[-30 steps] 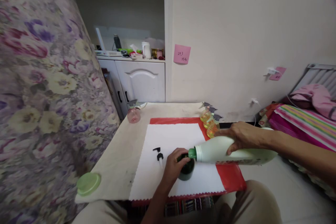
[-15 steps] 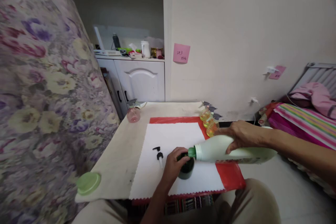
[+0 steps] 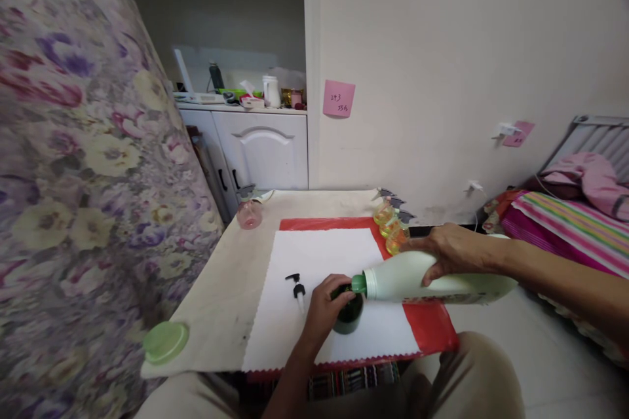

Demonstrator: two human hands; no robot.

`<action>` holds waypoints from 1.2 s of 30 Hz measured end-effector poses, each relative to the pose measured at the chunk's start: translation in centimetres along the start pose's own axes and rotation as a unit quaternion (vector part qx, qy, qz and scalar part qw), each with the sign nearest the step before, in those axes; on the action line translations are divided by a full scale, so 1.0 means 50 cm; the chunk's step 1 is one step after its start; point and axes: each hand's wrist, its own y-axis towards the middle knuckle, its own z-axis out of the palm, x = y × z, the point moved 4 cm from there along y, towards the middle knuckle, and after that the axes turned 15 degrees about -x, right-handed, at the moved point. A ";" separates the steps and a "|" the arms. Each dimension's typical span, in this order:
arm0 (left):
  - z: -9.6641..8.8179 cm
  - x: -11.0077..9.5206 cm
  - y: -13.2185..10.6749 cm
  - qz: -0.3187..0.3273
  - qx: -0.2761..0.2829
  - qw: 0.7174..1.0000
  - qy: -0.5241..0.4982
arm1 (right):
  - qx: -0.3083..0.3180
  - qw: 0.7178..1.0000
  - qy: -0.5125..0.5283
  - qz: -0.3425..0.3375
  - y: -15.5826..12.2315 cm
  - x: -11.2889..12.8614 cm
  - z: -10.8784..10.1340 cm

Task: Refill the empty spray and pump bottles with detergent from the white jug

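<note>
My right hand (image 3: 449,252) is closed around a large pale green bottle (image 3: 400,277), tipped nearly on its side. The bottle's green spout (image 3: 359,284) points left, at the mouth of a dark green bottle (image 3: 348,317) standing on the white sheet (image 3: 324,255). Around the top of that dark bottle my left hand (image 3: 330,301) is closed, covering its neck. Whether liquid flows between the two cannot be made out. A black pump head (image 3: 297,288) with a pale tube lies on the sheet, left of my left hand. A light green cap (image 3: 166,342) rests at the table's near left corner.
Yellow pump bottles (image 3: 390,226) stand along the table's right side, close to my right hand. A pink pump bottle (image 3: 249,213) is at the back left. Under the white sheet lies a red sheet (image 3: 432,327). A floral curtain (image 3: 98,183) hangs at the left.
</note>
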 end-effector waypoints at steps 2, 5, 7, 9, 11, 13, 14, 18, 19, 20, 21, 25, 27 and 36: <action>0.000 -0.001 0.000 -0.001 0.000 1.000 0.001 | 0.000 1.000 -0.006 -0.001 0.000 -0.001 0.001; -0.001 -0.002 -0.001 -0.004 -0.002 1.000 0.002 | 0.001 1.000 -0.013 -0.001 0.000 -0.003 0.003; -0.001 -0.002 -0.002 -0.006 -0.003 1.000 0.001 | 0.001 1.000 -0.013 0.001 0.000 -0.005 0.004; -0.001 -0.002 -0.002 -0.005 -0.003 1.000 0.000 | 0.003 1.000 -0.010 0.002 -0.001 -0.005 0.005; -0.001 -0.002 -0.002 -0.003 -0.002 1.000 -0.002 | 0.003 1.000 -0.008 0.003 -0.001 -0.004 0.004; -0.001 -0.002 -0.001 -0.001 -0.003 1.000 -0.003 | 0.004 1.000 -0.007 0.003 -0.001 -0.002 0.002; -0.001 -0.001 -0.001 0.000 -0.002 1.000 -0.003 | 0.004 1.000 -0.005 0.003 -0.001 -0.001 0.002; -0.001 0.000 0.000 0.001 -0.002 1.000 -0.004 | 0.003 1.000 0.005 0.006 0.000 0.000 -0.001; -0.001 0.001 0.000 0.002 -0.002 1.000 -0.005 | 0.001 1.000 0.005 0.006 0.001 0.001 -0.001; -0.001 0.001 0.000 0.002 -0.001 1.000 -0.006 | 0.001 1.000 0.005 0.005 0.001 0.001 -0.001; -0.001 0.002 0.000 0.003 -0.001 1.000 -0.006 | 0.001 1.000 0.005 0.004 0.001 0.001 -0.002; -0.002 0.002 0.000 0.004 -0.003 1.000 -0.005 | 0.007 1.000 0.006 0.007 0.000 0.001 -0.003; -0.002 0.001 0.000 0.004 -0.003 1.000 -0.005 | 0.008 1.000 0.008 0.010 0.000 0.001 -0.003; 0.000 0.001 0.000 -0.001 0.000 1.000 -0.005 | 0.011 1.000 0.006 0.010 0.000 0.002 -0.003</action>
